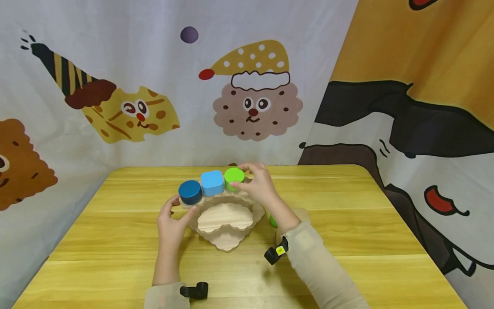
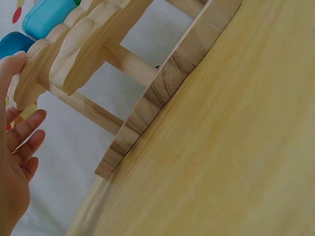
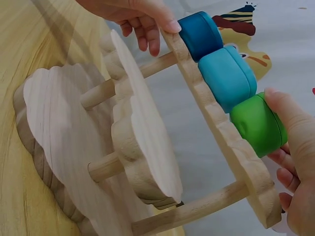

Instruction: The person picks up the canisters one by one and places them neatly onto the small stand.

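A tiered wooden stand [image 1: 225,216] with scalloped edges and round posts stands on the table. Along its top shelf [image 3: 216,110] sit a dark blue round block [image 1: 190,192], a light blue rounded-square block [image 1: 212,182] and a bright green block [image 1: 234,177]. My right hand [image 1: 260,186] pinches the green block between thumb and fingers at the shelf's right end. At the left end, my left hand [image 1: 171,225] holds the shelf's edge, thumb in front and index finger behind, beside the dark blue block. Its other fingers hang loosely below in the left wrist view.
Under my right forearm, a green piece [image 1: 273,221] and a pale beige flat thing [image 1: 302,213] lie on the wooden table [image 1: 115,240], both partly hidden. A curtain [image 1: 154,51] with cartoon prints hangs behind the table's far edge.
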Demonstrator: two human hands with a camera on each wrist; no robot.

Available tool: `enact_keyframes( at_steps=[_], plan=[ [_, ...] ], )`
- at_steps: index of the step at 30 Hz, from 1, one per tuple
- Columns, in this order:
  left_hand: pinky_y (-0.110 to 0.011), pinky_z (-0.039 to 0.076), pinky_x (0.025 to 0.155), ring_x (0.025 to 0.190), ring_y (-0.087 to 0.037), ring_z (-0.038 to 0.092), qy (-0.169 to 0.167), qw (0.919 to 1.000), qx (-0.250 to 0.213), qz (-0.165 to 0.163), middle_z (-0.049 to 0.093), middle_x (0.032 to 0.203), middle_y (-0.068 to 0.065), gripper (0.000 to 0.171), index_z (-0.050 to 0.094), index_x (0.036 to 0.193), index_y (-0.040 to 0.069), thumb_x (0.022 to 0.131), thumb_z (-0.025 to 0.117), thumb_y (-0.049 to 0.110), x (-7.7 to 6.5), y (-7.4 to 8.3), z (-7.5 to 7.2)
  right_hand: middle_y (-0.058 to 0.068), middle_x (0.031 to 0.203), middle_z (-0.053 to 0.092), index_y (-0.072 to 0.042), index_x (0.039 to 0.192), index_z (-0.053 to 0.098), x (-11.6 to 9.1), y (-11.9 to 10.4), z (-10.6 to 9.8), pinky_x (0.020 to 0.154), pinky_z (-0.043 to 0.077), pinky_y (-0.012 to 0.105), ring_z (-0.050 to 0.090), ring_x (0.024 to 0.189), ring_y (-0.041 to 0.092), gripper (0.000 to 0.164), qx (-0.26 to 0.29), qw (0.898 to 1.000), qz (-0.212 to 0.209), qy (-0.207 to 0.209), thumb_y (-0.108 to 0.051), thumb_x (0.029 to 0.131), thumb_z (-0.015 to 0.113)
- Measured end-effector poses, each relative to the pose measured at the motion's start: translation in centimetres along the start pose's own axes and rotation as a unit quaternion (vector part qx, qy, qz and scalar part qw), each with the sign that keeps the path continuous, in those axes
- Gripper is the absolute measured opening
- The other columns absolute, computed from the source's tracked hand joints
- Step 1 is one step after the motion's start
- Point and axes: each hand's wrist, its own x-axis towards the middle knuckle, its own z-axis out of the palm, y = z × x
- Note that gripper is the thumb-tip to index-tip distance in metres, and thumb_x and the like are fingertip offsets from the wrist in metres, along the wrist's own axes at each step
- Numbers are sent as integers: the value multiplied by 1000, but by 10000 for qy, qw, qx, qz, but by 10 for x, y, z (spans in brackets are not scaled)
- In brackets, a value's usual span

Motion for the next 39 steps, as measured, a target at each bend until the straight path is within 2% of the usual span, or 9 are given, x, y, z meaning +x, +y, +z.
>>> enact_keyframes(
  at_steps=[5, 12, 18, 25, 30, 39],
  plan=[
    [-47, 31, 88, 105, -23, 47, -4, 10000, -11, -35, 58, 109, -15, 57, 59, 122, -2, 74, 84, 16, 1, 1, -1, 2, 102, 57, -7, 113, 66, 0, 1, 1, 77, 52, 34, 45, 98, 19, 51, 13, 10000, 24, -47, -29, 71, 85],
    [-46, 31, 89, 105, -22, 46, 25, 10000, -9, -45, 58, 108, -15, 58, 59, 122, -3, 74, 84, 16, 3, 2, -1, 3, 105, 57, -7, 117, 64, 1, 2, 4, 77, 51, 28, 47, 98, 18, 55, -49, 9999, 114, -29, -32, 72, 84],
    [-43, 30, 90, 107, -23, 46, -34, 9999, 1, -100, 58, 109, -14, 57, 59, 123, -2, 75, 83, 18, 3, 3, -2, 3, 112, 57, -6, 122, 61, -3, 1, 0, 77, 51, 28, 47, 102, 26, 59, -4, 10000, 58, -24, -31, 73, 83],
    [-43, 30, 90, 107, -23, 45, -96, 9998, -47, -192, 58, 110, -13, 57, 59, 124, 0, 76, 83, 19, 2, 4, -1, 3, 115, 58, -10, 126, 59, -18, 4, -21, 84, 44, 44, 47, 104, 25, 60, -94, 9997, -150, 159, -32, 74, 82],
    [-44, 30, 89, 106, -22, 46, -91, 9999, -67, -130, 58, 109, -13, 57, 59, 123, -1, 75, 83, 18, 2, 4, 0, 2, 115, 60, -9, 125, 59, -32, 16, -40, 86, 40, 42, 48, 105, 28, 59, -244, 9984, -445, 248, -29, 74, 82],
    [-46, 30, 91, 107, -24, 46, -85, 9997, -67, -211, 57, 110, -15, 58, 58, 124, -2, 75, 83, 18, 0, 3, -1, 4, 116, 59, -7, 124, 60, -60, 44, -70, 90, 38, 45, 47, 106, 22, 58, -407, 9977, -456, 299, -22, 73, 84]
  ],
)
